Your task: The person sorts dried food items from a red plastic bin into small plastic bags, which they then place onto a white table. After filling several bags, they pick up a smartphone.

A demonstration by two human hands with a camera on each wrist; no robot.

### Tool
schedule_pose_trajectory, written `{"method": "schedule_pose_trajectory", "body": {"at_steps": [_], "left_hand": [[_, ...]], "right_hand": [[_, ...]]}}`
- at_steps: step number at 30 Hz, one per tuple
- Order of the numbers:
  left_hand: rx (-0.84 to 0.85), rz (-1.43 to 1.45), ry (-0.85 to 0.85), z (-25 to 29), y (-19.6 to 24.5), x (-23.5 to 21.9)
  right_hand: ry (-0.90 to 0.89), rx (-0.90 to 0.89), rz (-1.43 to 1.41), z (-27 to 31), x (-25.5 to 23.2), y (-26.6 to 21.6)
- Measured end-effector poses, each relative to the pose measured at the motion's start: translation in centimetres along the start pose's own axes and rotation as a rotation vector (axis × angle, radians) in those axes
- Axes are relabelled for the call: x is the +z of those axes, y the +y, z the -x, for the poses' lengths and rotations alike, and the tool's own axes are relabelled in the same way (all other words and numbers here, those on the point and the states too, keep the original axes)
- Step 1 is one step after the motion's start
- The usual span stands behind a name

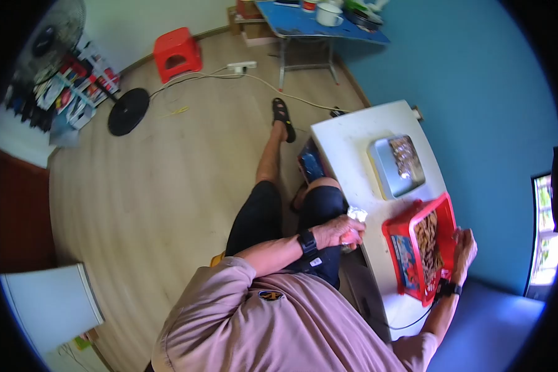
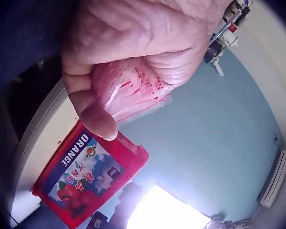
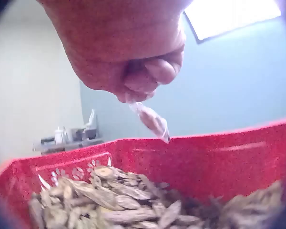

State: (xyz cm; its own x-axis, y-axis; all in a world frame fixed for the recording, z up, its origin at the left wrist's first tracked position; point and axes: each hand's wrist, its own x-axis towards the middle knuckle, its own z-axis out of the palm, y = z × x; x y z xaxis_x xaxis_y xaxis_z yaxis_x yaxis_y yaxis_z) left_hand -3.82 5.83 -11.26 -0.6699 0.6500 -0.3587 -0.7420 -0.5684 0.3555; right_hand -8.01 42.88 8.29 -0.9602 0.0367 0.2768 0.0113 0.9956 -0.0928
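My left hand (image 1: 338, 232) grips a crumpled clear plastic bag with red print (image 2: 133, 86), held at the near edge of the white table, left of the red plastic basket (image 1: 395, 273). Brown dried slices (image 3: 128, 195), like cut roots or bark, lie heaped in that basket. Its outer side bears an "ORANGE" label (image 2: 81, 171) with fruit pictures. Over the basket's far right side, my right hand (image 1: 465, 254) has its fingers curled, pinching the end of a small clear plastic-wrapped piece (image 3: 153, 121). This piece hangs down above the slices; what it contains is unclear.
A rectangular metal tray (image 1: 383, 167) with brown pieces in it stands on the white table (image 1: 341, 136), beyond the basket. The blue wall (image 1: 477, 124) runs along the right. On the floor are a red stool (image 1: 177, 51), a fan base (image 1: 129, 111) and a power strip (image 1: 242, 65) with a trailing cord.
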Motion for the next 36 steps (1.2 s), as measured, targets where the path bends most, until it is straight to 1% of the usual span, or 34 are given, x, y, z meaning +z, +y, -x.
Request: {"method": "schedule_pose_trajectory", "body": {"at_steps": [1, 3, 5, 7, 8, 9, 10, 12, 13, 14, 15, 16, 18, 19, 21, 22, 24, 25, 27, 28, 29, 30, 33, 35, 36], "left_hand": [[-0.024, 0.023, -0.019, 0.0, -0.2, -0.1], [-0.058, 0.059, -0.060, -0.4, 0.1, -0.3], [-0.023, -0.007, -0.113, -0.9, -0.1, -0.6], [-0.001, 0.022, -0.130, 0.7, 0.5, 0.3], [-0.021, 0.002, -0.107, 0.6, 0.4, 0.3], [-0.019, 0.021, -0.129, 1.0, 0.6, 0.4], [-0.018, 0.039, -0.116, 0.8, 0.5, 0.4], [-0.021, 0.065, -0.119, 0.7, 0.4, 0.3], [-0.016, 0.069, -0.113, 0.7, 0.1, 0.2], [-0.006, 0.054, -0.126, 0.6, -0.1, 0.2], [0.007, 0.036, -0.141, 0.7, 0.4, 0.4], [-0.004, 0.063, -0.150, 1.0, 0.6, 0.5], [0.012, 0.055, -0.161, 1.3, 0.7, 0.4], [0.018, 0.038, -0.179, 1.2, 0.6, 0.3], [0.013, 0.033, -0.191, 0.9, 0.7, 0.2], [0.021, 0.032, -0.199, 0.7, 0.7, 0.0], [0.025, 0.040, -0.205, 0.7, 0.1, 0.0], [0.019, 0.051, -0.200, 0.7, 0.1, 0.1], [0.027, 0.058, -0.196, 0.7, 0.8, 0.0], [0.038, 0.044, -0.218, 0.8, 0.8, 0.0], [0.042, 0.033, -0.240, 1.0, 0.5, 0.0], [0.036, 0.034, -0.243, 1.1, 0.2, 0.1], [0.035, 0.036, -0.241, 1.0, 0.6, 0.3], [0.040, 0.041, -0.246, 1.1, 0.5, 0.0], [0.041, 0.034, -0.254, 1.2, 0.5, 0.0]], "right_hand": [[0.006, 0.041, 0.077, -0.2, 0.0, -0.6], [-0.022, -0.299, 0.185, -0.3, 2.5, 3.9], [-0.051, 0.004, -0.357, -0.5, 1.6, 1.6], [0.051, -0.089, -0.093, -0.5, 1.6, 1.9], [0.038, -0.166, 0.004, 0.2, 3.0, 3.7], [0.037, -0.207, 0.048, 0.1, 3.6, 3.7], [0.038, -0.248, 0.092, 0.0, 3.9, 2.8], [0.009, -0.033, -0.274, 0.1, 3.2, 1.1], [0.004, -0.038, -0.278, -0.1, 3.7, 1.9], [-0.068, -0.103, -0.132, 0.0, 4.5, 3.6], [-0.134, -0.169, 0.014, -0.2, 4.4, 2.8], [-0.127, -0.176, 0.009, -0.6, 4.1, 2.0], [0.044, -0.117, -0.089, -0.5, 2.7, 0.5], [0.044, -0.114, -0.086, -0.4, 2.6, 0.6], [-0.081, -0.105, -0.097, -0.6, 2.8, 0.5], [-0.080, -0.112, -0.099, -1.2, 3.7, 0.9], [0.064, -0.001, -0.590, -1.3, 5.0, 2.2], [0.067, 0.001, -0.590, -0.9, 5.0, 2.5], [0.024, -0.216, -0.093, -0.7, 4.5, 1.9], [-0.042, -0.090, -0.219, -0.6, 1.9, -2.0], [-0.049, -0.094, -0.214, -0.6, 1.6, -2.7], [-0.097, -0.077, -0.108, -0.3, 1.4, -3.0], [-0.141, 0.081, -0.646, -0.5, 3.0, -1.7], [0.049, -0.125, -0.124, -0.6, 2.0, -0.8], [0.049, -0.120, -0.124, -0.2, 2.1, -0.9]]}}
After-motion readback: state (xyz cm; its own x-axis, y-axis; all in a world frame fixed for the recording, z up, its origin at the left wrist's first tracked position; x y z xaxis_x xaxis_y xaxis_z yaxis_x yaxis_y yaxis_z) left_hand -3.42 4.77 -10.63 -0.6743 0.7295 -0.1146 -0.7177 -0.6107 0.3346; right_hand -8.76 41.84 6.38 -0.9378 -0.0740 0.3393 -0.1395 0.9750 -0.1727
